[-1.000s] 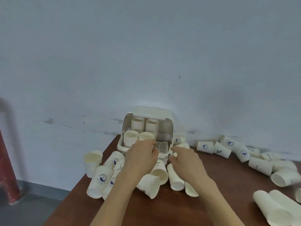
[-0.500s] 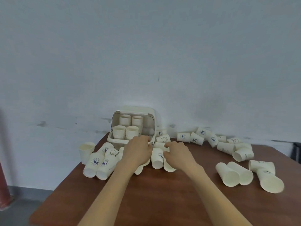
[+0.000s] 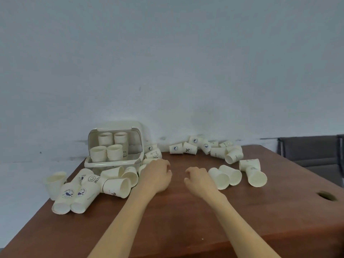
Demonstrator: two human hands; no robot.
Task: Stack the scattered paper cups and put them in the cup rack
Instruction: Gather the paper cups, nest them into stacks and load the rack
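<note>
Two hands are out over the counter [image 3: 186, 220], and neither holds a cup. Our left hand [image 3: 158, 175] lies knuckles-up with fingers loosely bent, its far side close against the fallen cups at the foot of the cup rack [image 3: 113, 162]; whether a fingertip actually touches one we cannot tell, since the hand hides that edge. Our right hand [image 3: 199, 178] hovers with fingers curled and spread, holding nothing, its outer side just beside a pair of cups on their sides [image 3: 225, 176], mouths turned towards us. We judge the hands are poised this way to gather the nearest loose cups from either side.

Left of the left hand, several printed cups [image 3: 76, 192] lie tipped against one another, with one upright cup [image 3: 55, 183] at the counter's corner. Beyond that hand stands the rack, its lid raised, with four stacks of cups [image 3: 107, 151] already seated inside, two in front and two behind. So part of the work looks done, and room remains on the rack's right side.

Beyond and to the right of the right hand, more cups [image 3: 208, 148] are strewn along the back edge.

Brown wood forms the counter, with a round hole [image 3: 326, 195] near its right edge. Behind it rises a pale, scuffed wall [image 3: 167, 62], and a dark chair [image 3: 312, 151] stands at the far right.
</note>
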